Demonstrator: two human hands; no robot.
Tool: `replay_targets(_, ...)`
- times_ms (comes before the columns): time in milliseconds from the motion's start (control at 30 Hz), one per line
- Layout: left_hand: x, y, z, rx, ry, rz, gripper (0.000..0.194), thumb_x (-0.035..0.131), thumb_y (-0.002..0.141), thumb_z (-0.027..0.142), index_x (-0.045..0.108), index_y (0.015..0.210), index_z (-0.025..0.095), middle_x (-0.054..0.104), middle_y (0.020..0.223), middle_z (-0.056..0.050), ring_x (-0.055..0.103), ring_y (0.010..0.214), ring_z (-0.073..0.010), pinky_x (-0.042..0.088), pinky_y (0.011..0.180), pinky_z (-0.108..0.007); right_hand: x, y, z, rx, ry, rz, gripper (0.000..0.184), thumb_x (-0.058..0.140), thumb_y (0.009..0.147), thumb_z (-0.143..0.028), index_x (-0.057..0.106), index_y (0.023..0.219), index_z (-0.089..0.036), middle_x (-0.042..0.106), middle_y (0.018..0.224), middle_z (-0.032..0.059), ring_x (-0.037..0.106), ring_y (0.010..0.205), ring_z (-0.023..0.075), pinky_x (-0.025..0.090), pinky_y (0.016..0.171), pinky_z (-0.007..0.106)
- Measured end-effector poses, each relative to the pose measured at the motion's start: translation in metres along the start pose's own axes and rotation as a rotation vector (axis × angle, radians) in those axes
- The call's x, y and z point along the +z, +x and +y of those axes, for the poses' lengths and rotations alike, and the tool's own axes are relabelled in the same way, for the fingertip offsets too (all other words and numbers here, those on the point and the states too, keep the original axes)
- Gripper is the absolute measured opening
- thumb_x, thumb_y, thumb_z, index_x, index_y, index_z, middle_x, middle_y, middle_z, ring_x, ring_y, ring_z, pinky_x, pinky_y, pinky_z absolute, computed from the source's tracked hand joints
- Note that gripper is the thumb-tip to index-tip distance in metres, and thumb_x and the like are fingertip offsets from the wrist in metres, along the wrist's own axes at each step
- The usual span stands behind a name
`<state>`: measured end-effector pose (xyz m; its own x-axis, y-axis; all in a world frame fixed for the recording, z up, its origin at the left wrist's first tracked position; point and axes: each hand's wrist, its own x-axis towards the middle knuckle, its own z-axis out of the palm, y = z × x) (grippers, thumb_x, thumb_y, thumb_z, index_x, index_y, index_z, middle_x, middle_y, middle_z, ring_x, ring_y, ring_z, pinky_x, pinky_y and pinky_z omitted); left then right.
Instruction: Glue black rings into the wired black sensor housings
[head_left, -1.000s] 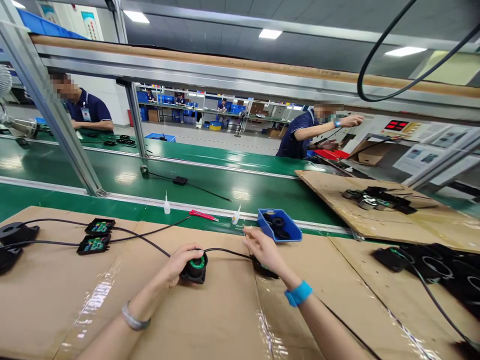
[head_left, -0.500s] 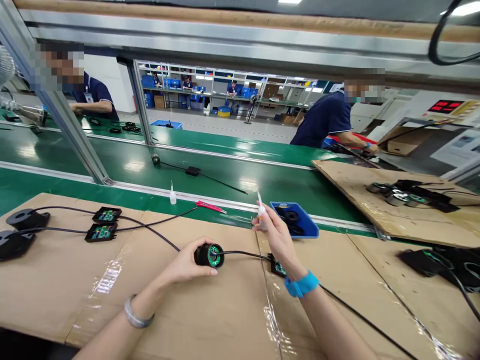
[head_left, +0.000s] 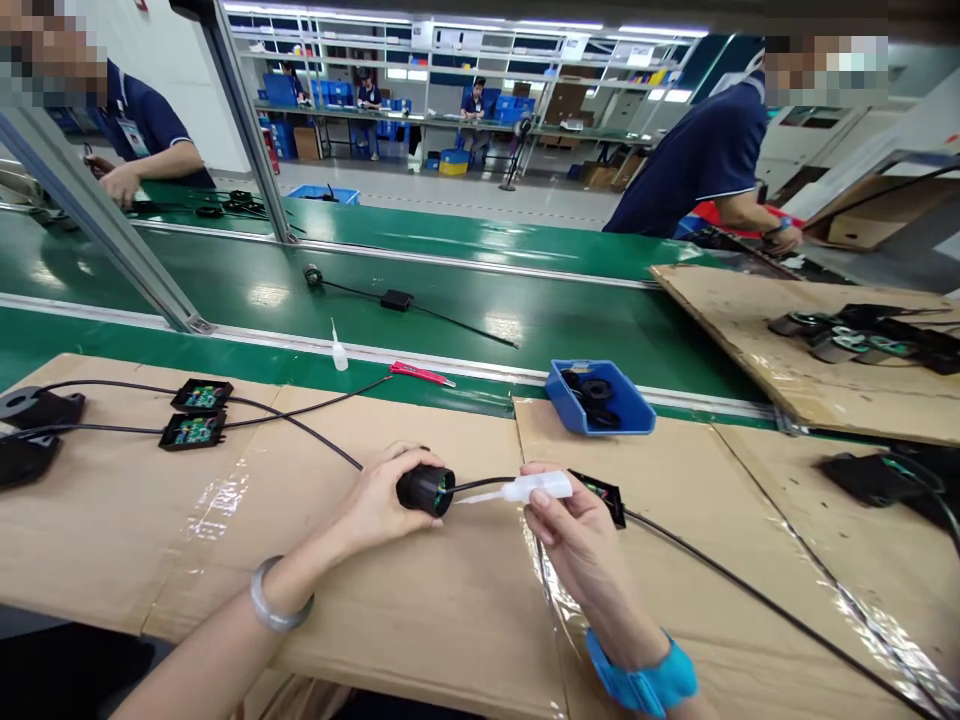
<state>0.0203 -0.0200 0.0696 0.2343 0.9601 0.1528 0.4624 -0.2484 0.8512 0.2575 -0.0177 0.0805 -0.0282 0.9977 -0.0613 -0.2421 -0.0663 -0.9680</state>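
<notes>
Left hand: left hand [head_left: 379,497] is wrapped round the black round housing [head_left: 425,489], tipped on its side above the cardboard sheet [head_left: 420,610].
Right hand: right hand [head_left: 568,528] pinches the white glue bottle [head_left: 536,487], nozzle aimed at the housing's open green face, tip right at it.
Cable: black cable [head_left: 480,482] runs from the housing to a small black circuit box [head_left: 600,492] beside the right hand.
Nearby: blue bin [head_left: 600,398] sits beyond, at the green conveyor [head_left: 450,320] edge.

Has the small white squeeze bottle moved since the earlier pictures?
Yes. The white squeeze bottle left its spot beside the blue bin; the right hand holds it at the black part.
</notes>
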Motion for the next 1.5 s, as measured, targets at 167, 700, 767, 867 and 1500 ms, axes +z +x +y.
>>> replay_targets(167,0.000,0.000,0.006,-0.023,0.055,0.030,0.057,0.089,0.052,0.018,0.070,0.106,0.025,0.066,0.114,-0.007,0.059,0.117,-0.0297,0.048,0.099,-0.039,0.010,-0.003,-0.001,-0.094,-0.185,-0.041,0.035,0.076,0.077,-0.051,0.066,0.089,-0.020,0.056,0.062,-0.0022,0.046,0.044,0.0091,0.042,0.040,0.023)
replay_targets(700,0.004,-0.003,0.001,0.069,0.154,0.051,0.054,0.080,0.061,0.009,0.067,0.111,0.025,0.063,0.116,-0.006,0.056,0.122,-0.0275,0.050,0.097,-0.035,0.031,-0.010,-0.011,-0.518,-0.713,-0.123,0.012,0.063,0.091,-0.035,0.063,0.094,-0.023,0.063,0.078,0.0024,0.060,0.063,0.0155,0.049,0.055,0.027)
replay_targets(767,0.004,-0.003,0.000,0.077,0.156,0.054,0.055,0.080,0.061,0.009,0.067,0.112,0.025,0.063,0.117,-0.006,0.056,0.122,-0.0270,0.050,0.097,-0.034,0.033,-0.010,-0.012,-0.555,-0.739,-0.123,0.010,0.063,0.091,-0.033,0.063,0.093,-0.023,0.063,0.079,0.0023,0.059,0.063,0.0154,0.048,0.055,0.027)
replay_targets(867,0.004,-0.004,0.000,0.086,0.157,0.052,0.054,0.080,0.062,0.009,0.067,0.112,0.025,0.063,0.116,-0.006,0.056,0.122,-0.0267,0.051,0.096,-0.034,0.034,-0.010,-0.012,-0.615,-0.784,-0.123,0.008,0.062,0.092,-0.031,0.062,0.093,-0.023,0.063,0.079,0.0024,0.059,0.065,0.0158,0.047,0.055,0.026)
replay_targets(1500,0.004,-0.003,0.002,0.080,0.150,0.082,0.054,0.081,0.060,0.007,0.066,0.108,0.026,0.065,0.114,-0.005,0.059,0.118,-0.0262,0.050,0.094,-0.034,0.030,-0.016,-0.010,-0.704,-0.791,-0.119,0.006,0.065,0.090,-0.023,0.063,0.095,-0.020,0.064,0.081,0.0019,0.062,0.070,0.0149,0.050,0.062,0.026)
